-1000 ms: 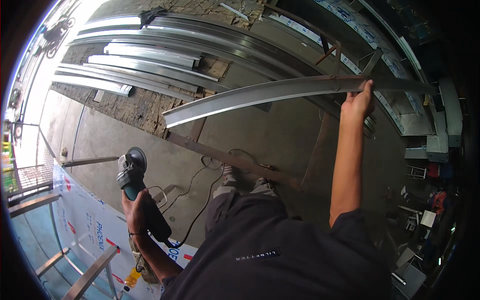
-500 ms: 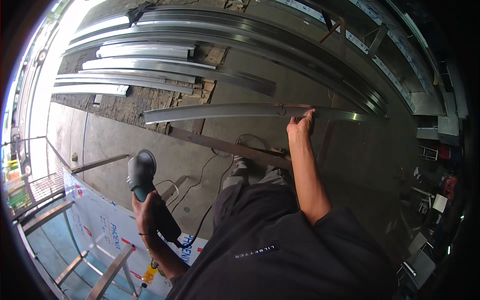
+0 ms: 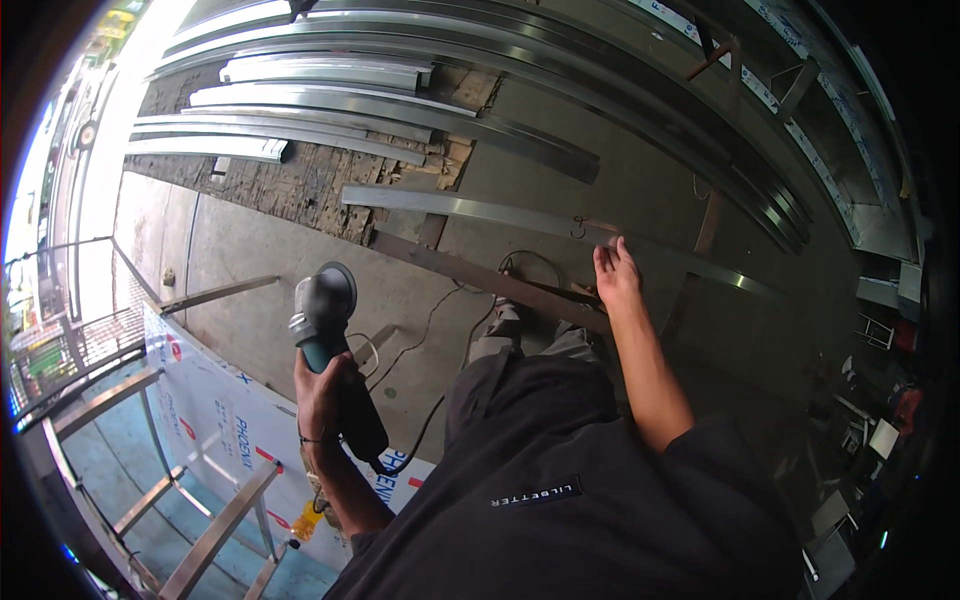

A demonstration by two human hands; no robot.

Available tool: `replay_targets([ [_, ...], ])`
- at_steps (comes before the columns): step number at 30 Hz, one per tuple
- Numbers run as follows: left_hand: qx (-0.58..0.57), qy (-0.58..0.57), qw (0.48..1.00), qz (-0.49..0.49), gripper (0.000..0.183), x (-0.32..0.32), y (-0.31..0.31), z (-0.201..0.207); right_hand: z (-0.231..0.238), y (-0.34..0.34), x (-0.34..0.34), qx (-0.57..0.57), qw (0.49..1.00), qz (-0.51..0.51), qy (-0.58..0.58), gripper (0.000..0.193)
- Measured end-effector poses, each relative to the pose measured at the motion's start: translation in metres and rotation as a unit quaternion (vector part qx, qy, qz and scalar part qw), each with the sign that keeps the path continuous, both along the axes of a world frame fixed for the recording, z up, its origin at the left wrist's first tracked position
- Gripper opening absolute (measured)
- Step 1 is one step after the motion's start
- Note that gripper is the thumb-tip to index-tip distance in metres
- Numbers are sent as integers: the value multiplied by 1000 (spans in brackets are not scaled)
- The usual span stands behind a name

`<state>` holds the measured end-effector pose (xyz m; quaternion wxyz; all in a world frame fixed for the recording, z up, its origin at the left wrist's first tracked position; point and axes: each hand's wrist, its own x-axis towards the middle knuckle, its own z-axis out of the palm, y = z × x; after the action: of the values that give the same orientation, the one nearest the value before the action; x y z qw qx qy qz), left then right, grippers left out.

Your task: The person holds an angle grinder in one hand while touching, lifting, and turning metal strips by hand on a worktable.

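My left hand is wrapped round the body of an angle grinder, a dark and green tool with a grey head and a round disc pointing up and away from me. Its black cord runs back past my legs. A long, thin metal strip lies across in front of me, its left end over the wooden bench top. My right hand is at the strip's near edge, right of a dark curved mark, fingers stretched out and slightly apart. Whether the fingertips touch the strip I cannot tell.
Several metal profiles lie on the worn wooden bench, with longer ones behind. A brown metal beam crosses just before my feet. At lower left stands a metal frame by a film-covered panel. Cords lie on the floor.
My right hand has let go of the strip, and its fingers have straightened. The strip now lies flatter, its left end tilted farther away. The whole view has shifted; the grinder stays in my left hand.
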<state>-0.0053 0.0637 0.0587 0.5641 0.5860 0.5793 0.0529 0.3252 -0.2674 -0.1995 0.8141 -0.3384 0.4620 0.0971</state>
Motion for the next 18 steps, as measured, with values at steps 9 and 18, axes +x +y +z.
replay_targets([
  [9,-19,6,1000,-20,46,9,-12,-2,87,-13,61,-633,388,423,-520,13],
  [18,-24,-8,998,-52,44,8,-26,-7,58,-23,89,-514,330,579,-540,10],
])
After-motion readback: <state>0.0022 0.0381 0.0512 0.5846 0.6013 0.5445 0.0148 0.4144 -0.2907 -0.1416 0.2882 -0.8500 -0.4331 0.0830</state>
